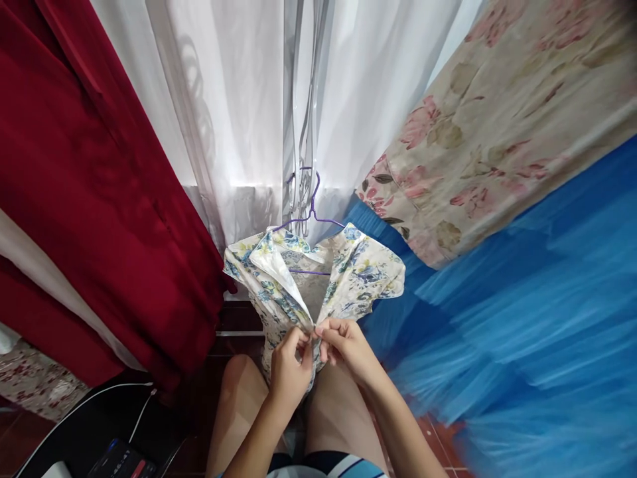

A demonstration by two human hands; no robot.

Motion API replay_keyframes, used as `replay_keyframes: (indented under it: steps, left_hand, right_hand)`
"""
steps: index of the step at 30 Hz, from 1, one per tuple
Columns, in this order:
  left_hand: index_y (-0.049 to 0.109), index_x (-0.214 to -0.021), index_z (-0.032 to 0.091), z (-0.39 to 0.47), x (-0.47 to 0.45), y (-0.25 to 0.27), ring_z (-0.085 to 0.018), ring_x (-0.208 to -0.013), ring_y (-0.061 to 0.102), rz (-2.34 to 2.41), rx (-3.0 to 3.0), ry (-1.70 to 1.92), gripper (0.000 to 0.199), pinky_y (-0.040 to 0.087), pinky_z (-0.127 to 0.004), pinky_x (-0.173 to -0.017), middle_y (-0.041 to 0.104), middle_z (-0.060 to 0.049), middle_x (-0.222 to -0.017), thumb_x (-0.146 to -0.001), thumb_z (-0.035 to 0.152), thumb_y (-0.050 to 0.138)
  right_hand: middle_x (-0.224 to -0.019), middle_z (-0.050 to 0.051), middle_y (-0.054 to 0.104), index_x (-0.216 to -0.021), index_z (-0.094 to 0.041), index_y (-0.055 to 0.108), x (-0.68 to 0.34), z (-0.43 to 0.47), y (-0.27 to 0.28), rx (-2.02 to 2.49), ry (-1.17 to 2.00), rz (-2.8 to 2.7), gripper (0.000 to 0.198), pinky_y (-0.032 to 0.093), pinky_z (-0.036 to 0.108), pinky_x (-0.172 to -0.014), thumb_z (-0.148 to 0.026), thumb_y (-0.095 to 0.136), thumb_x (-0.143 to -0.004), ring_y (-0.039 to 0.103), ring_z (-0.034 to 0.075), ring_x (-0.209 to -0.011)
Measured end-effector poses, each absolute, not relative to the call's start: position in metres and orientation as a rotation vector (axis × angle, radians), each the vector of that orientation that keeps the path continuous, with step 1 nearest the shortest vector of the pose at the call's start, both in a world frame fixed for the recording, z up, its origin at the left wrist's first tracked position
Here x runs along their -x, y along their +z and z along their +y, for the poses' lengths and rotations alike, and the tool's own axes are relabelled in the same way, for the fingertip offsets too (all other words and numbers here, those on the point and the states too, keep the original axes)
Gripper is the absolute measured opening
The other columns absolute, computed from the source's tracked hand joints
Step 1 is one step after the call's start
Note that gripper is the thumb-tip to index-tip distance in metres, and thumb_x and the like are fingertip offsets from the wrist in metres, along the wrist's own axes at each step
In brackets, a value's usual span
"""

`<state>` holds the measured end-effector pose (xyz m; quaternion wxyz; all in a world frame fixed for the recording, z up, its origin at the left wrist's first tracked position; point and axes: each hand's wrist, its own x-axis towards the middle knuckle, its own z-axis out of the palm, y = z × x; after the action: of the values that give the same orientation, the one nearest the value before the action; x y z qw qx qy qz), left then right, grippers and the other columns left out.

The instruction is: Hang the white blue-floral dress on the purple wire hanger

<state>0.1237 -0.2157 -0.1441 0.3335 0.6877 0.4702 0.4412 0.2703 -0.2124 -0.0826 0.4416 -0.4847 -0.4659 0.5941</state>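
Observation:
A short-sleeved white blouse with blue and yellow flowers [365,272] hangs from a purple hanger [312,214] in front of me. Its collar and upper front lie apart in a V, and the hanger's lower bar shows inside. At the point of that V, my left hand [291,365] pinches one front edge of the cloth. Beside it, my right hand [346,342] has thumb and finger closed on the other edge. Whatever small fastening may lie between the fingertips is hidden. The lower part of the blouse hangs down between my knees.
White curtains [233,119] with dangling straps hang behind the hanger. Dark red cloth [124,186] hangs at left; floral cloth [478,159] and blue tulle [497,318] fill the right. A phone [122,459] with a white cable lies on a black surface at lower left.

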Motion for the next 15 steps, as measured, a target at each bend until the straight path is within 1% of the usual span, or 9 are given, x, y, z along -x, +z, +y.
replay_keyframes:
  steps: [2, 4, 9, 12, 15]
  left_hand:
    - [0.054, -0.088, 0.022, -0.214, -0.132, -0.142, -0.019, -0.075, 0.064, 1.231, -1.869, 1.104, 0.01, 0.045, -0.028, -0.068, 0.066, -0.004, -0.081, -0.087, 0.013, 0.05]
    - [0.054, -0.086, 0.022, -0.213, -0.142, -0.139, -0.02, -0.071, 0.064, 1.235, -1.964, 1.067, 0.012, 0.044, -0.029, -0.064, 0.066, -0.005, -0.08, -0.083, 0.01, 0.051]
    - [0.052, -0.078, 0.022, -0.21, -0.156, -0.143, -0.022, -0.064, 0.061, 1.201, -2.153, 1.059, 0.014, 0.041, -0.031, -0.058, 0.064, -0.006, -0.076, -0.076, 0.009, 0.056]
    - [0.052, -0.075, 0.022, -0.205, -0.15, -0.146, -0.021, -0.06, 0.059, 1.145, -2.156, 1.069, 0.014, 0.04, -0.03, -0.055, 0.063, -0.005, -0.07, -0.076, 0.01, 0.059]
    - [0.058, -0.079, 0.02, -0.191, -0.133, -0.131, -0.019, -0.064, 0.062, 0.984, -2.065, 1.078, 0.009, 0.046, -0.028, -0.06, 0.066, -0.003, -0.072, -0.08, 0.012, 0.061]
  right_hand:
    - [-0.049, 0.001, 0.066, -0.073, -0.018, 0.065, -0.269, -0.2, -0.065, 1.159, 1.418, -1.074, 0.024, 0.021, 0.023, -0.036, -0.04, 0.067, -0.081, 0.041, 0.009, -0.032]
    - [-0.049, 0.001, 0.065, -0.072, -0.017, 0.066, -0.268, -0.182, -0.041, 1.121, 1.299, -1.055, 0.023, 0.019, 0.023, -0.036, -0.039, 0.07, -0.078, 0.04, 0.008, -0.032]
    - [-0.042, -0.003, 0.054, -0.066, -0.016, 0.065, -0.267, -0.135, 0.019, 1.042, 0.946, -1.082, 0.026, 0.021, 0.023, -0.037, -0.04, 0.071, -0.076, 0.035, 0.008, -0.036]
    - [-0.043, -0.003, 0.051, -0.067, -0.016, 0.065, -0.262, -0.123, 0.033, 0.991, 0.94, -1.103, 0.029, 0.021, 0.023, -0.038, -0.043, 0.069, -0.078, 0.035, 0.008, -0.039]
    - [-0.043, -0.004, 0.053, -0.075, -0.017, 0.066, -0.259, -0.128, 0.028, 0.977, 0.958, -1.128, 0.028, 0.023, 0.022, -0.039, -0.043, 0.067, -0.081, 0.037, 0.008, -0.038]
